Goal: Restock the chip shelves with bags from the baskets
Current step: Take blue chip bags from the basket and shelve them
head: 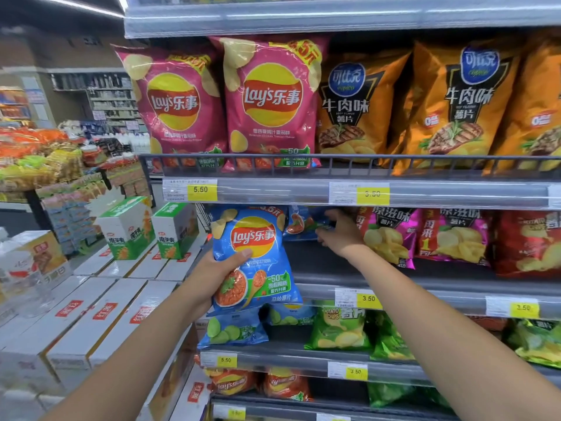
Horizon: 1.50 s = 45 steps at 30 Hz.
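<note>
My left hand (216,276) grips a blue Lay's chip bag (253,256) by its lower left side and holds it upright in front of the second shelf (318,287). Further in on that same shelf, my right hand (341,230) reaches to a second blue Lay's bag (299,224) that lies at the back, its fingers on the bag's right edge. Whether the fingers pinch it or only touch it is hard to tell. No basket is in view.
Pink Lay's bags (270,98) and orange beef-flavour bags (455,98) fill the shelf above. Purple bags (391,235) and red bags (528,241) stand right of my right hand. Green and blue bags (340,329) sit on the shelf below. White cartons (100,317) are stacked at the left.
</note>
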### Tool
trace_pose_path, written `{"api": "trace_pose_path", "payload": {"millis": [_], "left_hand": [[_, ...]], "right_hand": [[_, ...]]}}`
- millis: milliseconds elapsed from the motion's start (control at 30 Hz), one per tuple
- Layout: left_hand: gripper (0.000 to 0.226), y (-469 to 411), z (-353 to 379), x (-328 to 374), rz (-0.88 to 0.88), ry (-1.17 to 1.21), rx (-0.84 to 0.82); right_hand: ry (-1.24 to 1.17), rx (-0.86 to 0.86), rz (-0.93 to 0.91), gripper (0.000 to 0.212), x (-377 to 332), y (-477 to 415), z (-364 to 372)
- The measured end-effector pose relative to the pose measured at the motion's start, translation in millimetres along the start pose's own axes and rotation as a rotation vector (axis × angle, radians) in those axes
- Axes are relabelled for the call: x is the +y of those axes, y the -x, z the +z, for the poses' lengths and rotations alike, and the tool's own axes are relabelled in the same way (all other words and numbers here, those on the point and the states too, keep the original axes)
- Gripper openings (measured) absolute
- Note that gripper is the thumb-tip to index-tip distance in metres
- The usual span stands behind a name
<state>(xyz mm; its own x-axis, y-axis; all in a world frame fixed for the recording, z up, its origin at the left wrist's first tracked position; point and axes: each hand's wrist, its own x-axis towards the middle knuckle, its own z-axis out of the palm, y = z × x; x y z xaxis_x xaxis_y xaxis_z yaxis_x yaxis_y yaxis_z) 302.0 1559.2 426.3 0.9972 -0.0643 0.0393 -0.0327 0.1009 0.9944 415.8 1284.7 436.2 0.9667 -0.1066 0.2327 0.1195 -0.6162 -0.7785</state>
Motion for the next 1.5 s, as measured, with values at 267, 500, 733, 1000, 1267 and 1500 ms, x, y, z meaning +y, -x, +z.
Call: {"api": "trace_pose_path", "payload": {"millis": [267, 500, 733, 1000, 1267, 1500], "left_hand": [[0.043, -25, 48, 9, -0.125, -0.031, -0.075], [0.037, -44, 90, 20, -0.188, 0.025, -0.117], [0.045, -54, 90, 16, -0.097, -0.165, -0.085], [0.059, -68, 70, 1, -0.023, -0.842, 0.002], [0.063, -76, 71, -1, 0.063, -1.003, 0.033], [0.056, -86, 69, -12, 0.076, -0.92, 0.046]], "right_hand": [[-0.198, -0.38, 0.111, 0.051, -12, 54, -52], [0.076, -0.429, 0.159, 0.041, -18, 78, -79], [-0.067, -0.279, 0.144, 0.087, -3, 65, -65], [-0.234, -0.229, 0.187, 0.084, 15, 45, -32], [-0.087, -0.268, 0.08, 0.045, 23, 47, -55], [-0.034, -0.204, 0.036, 0.025, 49, 40, -71]]}}
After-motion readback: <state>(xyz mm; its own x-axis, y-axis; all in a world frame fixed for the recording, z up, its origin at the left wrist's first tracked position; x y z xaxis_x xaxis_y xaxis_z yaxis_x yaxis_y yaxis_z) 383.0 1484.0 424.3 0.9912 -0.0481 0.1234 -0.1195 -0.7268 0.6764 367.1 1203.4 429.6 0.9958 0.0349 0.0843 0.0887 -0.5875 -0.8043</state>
